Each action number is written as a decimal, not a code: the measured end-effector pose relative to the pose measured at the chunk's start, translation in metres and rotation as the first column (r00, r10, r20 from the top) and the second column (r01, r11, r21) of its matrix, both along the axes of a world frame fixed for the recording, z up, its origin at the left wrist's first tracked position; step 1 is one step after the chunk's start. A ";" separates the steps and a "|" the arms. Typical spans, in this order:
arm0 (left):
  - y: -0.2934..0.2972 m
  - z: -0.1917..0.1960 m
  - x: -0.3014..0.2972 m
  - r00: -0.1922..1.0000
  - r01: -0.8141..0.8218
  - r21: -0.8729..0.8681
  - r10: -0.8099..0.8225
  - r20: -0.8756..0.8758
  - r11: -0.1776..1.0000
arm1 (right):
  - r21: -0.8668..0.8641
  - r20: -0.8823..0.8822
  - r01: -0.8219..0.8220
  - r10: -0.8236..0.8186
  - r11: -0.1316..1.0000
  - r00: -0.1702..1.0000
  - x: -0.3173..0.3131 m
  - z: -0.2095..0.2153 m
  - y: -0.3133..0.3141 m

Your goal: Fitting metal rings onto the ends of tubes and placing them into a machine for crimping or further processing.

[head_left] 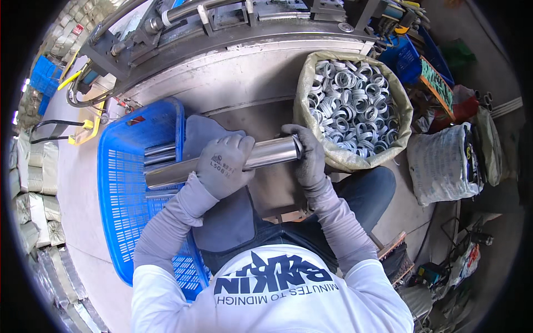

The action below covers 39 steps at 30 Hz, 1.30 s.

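A shiny metal tube (273, 153) lies across in front of me, its left part reaching over the blue basket (119, 194). My left hand (225, 165), in a grey glove, is wrapped round the tube's middle. At the right end, my gloved right hand (308, 158) closes on the tube's rim, with fingers curled over the end. Whether anything small sits between those fingers and the rim is hidden. More metal tubes (160, 157) lie in the basket, partly under the held one.
An open woven sack (304, 105) full of grey metal rings (355, 105) stands just beyond my right hand. A dark machine frame (239, 41) spans the far side. A grey pad (222, 222) covers my left thigh. White bags (441, 164) stand at the right.
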<state>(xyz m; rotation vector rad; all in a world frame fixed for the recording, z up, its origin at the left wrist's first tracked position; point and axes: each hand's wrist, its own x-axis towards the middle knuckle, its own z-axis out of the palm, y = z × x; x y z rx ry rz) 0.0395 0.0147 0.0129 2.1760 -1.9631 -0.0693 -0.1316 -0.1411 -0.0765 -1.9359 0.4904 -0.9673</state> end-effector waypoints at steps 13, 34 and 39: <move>-0.010 -0.003 -0.010 0.995 -0.031 0.116 0.020 0.093 0.993 | 0.173 0.063 0.112 -0.125 0.978 0.990 0.010 0.012 0.021; 0.013 -0.021 -0.025 0.126 -0.401 -0.179 -0.140 -0.982 0.898 | -0.123 -0.006 0.382 -0.385 0.916 0.923 -0.013 0.020 -0.030; -0.007 -0.028 -0.008 -0.068 -0.455 -0.003 -0.038 -0.997 0.891 | -0.242 0.023 0.451 -0.460 0.859 0.888 -0.020 0.023 -0.035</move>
